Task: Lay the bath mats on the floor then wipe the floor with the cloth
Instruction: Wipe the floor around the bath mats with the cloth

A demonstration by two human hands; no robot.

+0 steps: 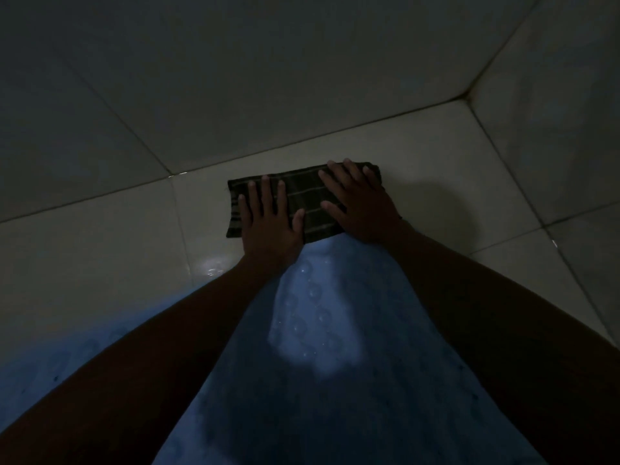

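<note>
A dark green folded cloth (305, 199) with pale stripes lies flat on the pale tiled floor (110, 243), just beyond the far edge of a light blue bath mat (318, 337). My left hand (268, 223) presses palm-down on the cloth's left half, fingers spread. On the right half rests my right hand (359, 203), also flat with fingers apart. Both forearms stretch over the mat, which lies on the floor beneath me and shows small round bumps.
The room is dim. A tiled wall (235, 78) rises right behind the cloth, and a second wall (553, 112) meets it in a corner at the upper right. A wet shine sits on the floor tile (211, 266) left of my left wrist.
</note>
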